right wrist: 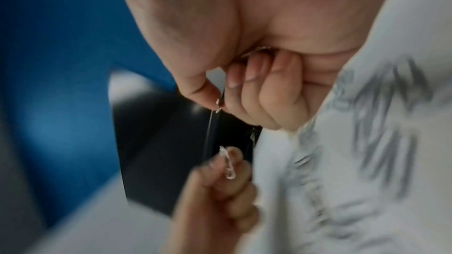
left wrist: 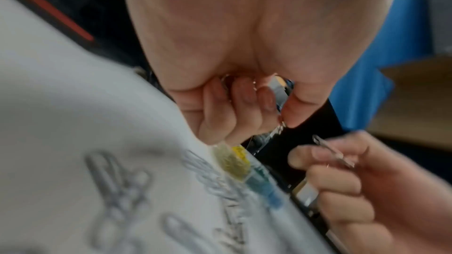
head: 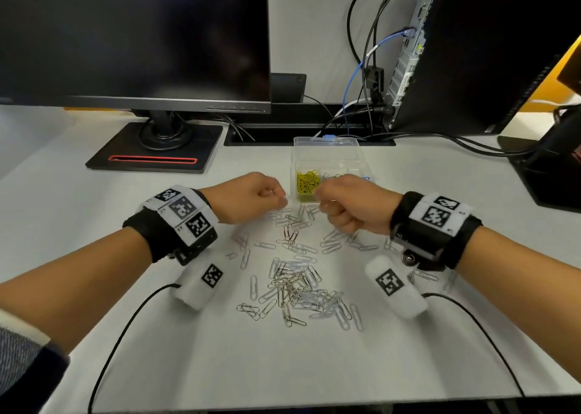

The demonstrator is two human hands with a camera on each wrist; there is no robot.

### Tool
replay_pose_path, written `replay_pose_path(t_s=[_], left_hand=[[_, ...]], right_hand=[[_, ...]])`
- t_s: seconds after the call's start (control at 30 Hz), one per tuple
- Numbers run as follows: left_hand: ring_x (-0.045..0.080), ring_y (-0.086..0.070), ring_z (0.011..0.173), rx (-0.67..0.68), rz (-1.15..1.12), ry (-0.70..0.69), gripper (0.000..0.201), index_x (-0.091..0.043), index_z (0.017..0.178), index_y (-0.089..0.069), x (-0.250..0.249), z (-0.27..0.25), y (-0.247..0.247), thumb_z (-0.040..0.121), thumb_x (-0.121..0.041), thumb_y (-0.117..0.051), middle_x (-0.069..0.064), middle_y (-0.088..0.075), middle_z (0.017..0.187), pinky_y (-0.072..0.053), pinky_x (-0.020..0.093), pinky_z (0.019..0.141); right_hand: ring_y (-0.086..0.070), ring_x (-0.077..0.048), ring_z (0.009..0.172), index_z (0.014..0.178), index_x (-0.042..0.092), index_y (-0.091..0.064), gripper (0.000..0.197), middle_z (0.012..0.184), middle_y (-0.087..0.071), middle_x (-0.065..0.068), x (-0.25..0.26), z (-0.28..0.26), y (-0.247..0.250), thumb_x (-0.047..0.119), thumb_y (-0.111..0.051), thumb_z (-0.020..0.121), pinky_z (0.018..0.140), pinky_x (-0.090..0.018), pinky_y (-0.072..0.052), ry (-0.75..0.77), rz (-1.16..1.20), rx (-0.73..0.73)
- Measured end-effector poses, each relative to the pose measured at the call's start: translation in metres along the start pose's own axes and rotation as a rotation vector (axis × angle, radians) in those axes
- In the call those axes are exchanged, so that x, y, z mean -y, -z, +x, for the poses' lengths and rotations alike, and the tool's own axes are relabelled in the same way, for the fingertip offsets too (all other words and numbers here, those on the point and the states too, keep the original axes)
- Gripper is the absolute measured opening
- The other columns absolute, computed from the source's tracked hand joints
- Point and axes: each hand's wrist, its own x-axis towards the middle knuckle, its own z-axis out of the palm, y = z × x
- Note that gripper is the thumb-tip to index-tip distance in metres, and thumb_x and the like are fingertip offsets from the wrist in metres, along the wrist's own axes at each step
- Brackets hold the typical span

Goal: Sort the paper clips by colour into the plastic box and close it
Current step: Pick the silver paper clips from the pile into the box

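The clear plastic box [head: 327, 158] stands open behind my hands, lid upright, with yellow clips [head: 306, 183] in its left compartment. Silver and white paper clips [head: 295, 283] lie scattered in front of it. My left hand [head: 280, 198] is curled just left of the box; in the left wrist view the left hand [left wrist: 278, 118] pinches a silver clip [left wrist: 282, 124] between thumb and finger, with more metal showing inside the curled fingers. My right hand [head: 321, 193] is curled at the box's front edge, and the right hand [right wrist: 220, 101] pinches another silver clip [right wrist: 218, 106].
A monitor [head: 135, 36] on a black stand [head: 157, 149] fills the back left. A computer tower [head: 471, 51] with several cables [head: 358, 77] stands at the back right. A cable slot [head: 308, 136] runs just behind the box. Thin black wires trail from both wrists.
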Motion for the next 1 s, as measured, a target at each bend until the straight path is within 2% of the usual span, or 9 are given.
replay_pose_path(t_s=[0.07,0.13,0.2,0.27,0.37,0.53,0.7,0.9,1.0], left_hand=[[0.008,-0.022,0.045,0.036,-0.465,0.054,0.031,-0.018,0.069,-0.037,-0.003,0.0,-0.001,0.1,-0.017,-0.041,-0.008,-0.03,0.054,-0.021,0.019,0.04],[0.008,-0.013,0.048,0.111,-0.906,0.101,0.026,-0.021,0.071,-0.032,-0.005,0.0,-0.001,0.097,-0.017,-0.037,-0.006,-0.021,0.061,-0.012,0.019,0.041],[0.008,-0.013,0.048,0.165,-1.186,0.11,0.017,-0.019,0.071,-0.036,-0.006,-0.001,-0.003,0.089,-0.019,-0.038,-0.005,-0.021,0.063,-0.011,0.02,0.043],[0.008,-0.016,0.046,0.17,-1.33,0.113,0.011,-0.016,0.07,-0.038,-0.006,-0.002,-0.005,0.081,-0.019,-0.038,-0.004,-0.026,0.062,-0.011,0.021,0.044],[0.008,-0.023,0.04,0.159,-1.382,0.117,0.006,-0.016,0.067,-0.035,-0.007,-0.003,-0.01,0.073,-0.018,-0.036,-0.003,-0.03,0.059,-0.01,0.022,0.043],[0.01,-0.011,0.048,0.139,-1.402,0.141,0.003,-0.019,0.067,-0.031,-0.007,-0.005,-0.012,0.068,-0.017,-0.033,-0.005,-0.028,0.054,-0.009,0.023,0.046],[0.009,-0.012,0.043,0.132,-1.369,0.217,0.035,-0.02,0.066,-0.031,-0.009,0.001,-0.012,0.095,-0.038,-0.039,-0.007,-0.025,0.05,-0.01,0.022,0.043],[0.005,-0.027,0.035,0.088,-1.431,0.26,0.028,-0.015,0.08,-0.043,-0.013,0.003,-0.017,0.104,-0.025,-0.032,-0.007,-0.03,0.051,-0.021,0.015,0.032],[0.004,-0.028,0.037,0.046,-1.331,0.281,0.022,-0.013,0.088,-0.046,-0.014,0.002,-0.014,0.105,-0.018,-0.031,-0.006,-0.035,0.052,-0.021,0.013,0.031]], right_hand=[[-0.013,-0.009,0.047,0.07,0.022,-0.032,0.025,0.059,-0.017,0.007,-0.005,-0.004,0.006,0.019,-0.04,0.094,0.038,-0.019,-0.016,-0.056,0.525,0.055],[-0.012,-0.008,0.048,0.069,0.02,-0.033,0.017,0.061,-0.013,0.007,-0.011,-0.009,0.008,0.021,-0.037,0.086,0.038,-0.02,-0.017,-0.067,0.884,0.178],[-0.014,-0.009,0.048,0.069,0.016,-0.037,0.013,0.062,-0.015,0.007,-0.018,-0.012,0.008,0.021,-0.037,0.081,0.039,-0.022,-0.023,-0.063,1.136,0.265],[-0.015,-0.009,0.048,0.069,0.014,-0.037,0.012,0.063,-0.016,0.006,-0.023,-0.015,0.004,0.021,-0.036,0.079,0.039,-0.023,-0.023,-0.064,1.226,0.251],[-0.014,-0.009,0.048,0.065,0.016,-0.035,0.011,0.061,-0.015,0.006,-0.028,-0.018,-0.003,0.02,-0.035,0.076,0.04,-0.022,-0.02,-0.064,1.169,0.214],[-0.016,-0.009,0.047,0.061,0.017,-0.032,0.022,0.057,-0.018,0.005,-0.034,-0.018,-0.003,0.023,-0.037,0.08,0.039,-0.023,-0.023,-0.08,1.205,0.251],[-0.017,-0.008,0.046,0.059,0.016,-0.035,0.034,0.055,-0.019,0.006,-0.034,-0.016,-0.003,0.026,-0.047,0.09,0.037,-0.023,-0.025,-0.121,1.24,0.246],[-0.03,-0.01,0.04,0.072,0.014,-0.04,0.023,0.053,-0.03,0.004,-0.037,-0.016,-0.004,0.015,-0.053,0.091,0.036,-0.023,-0.029,-0.132,1.321,0.228],[-0.034,-0.011,0.041,0.083,0.008,-0.05,0.022,0.054,-0.034,0.002,-0.038,-0.016,-0.002,-0.001,-0.07,0.08,0.035,-0.024,-0.032,-0.111,1.336,0.244]])
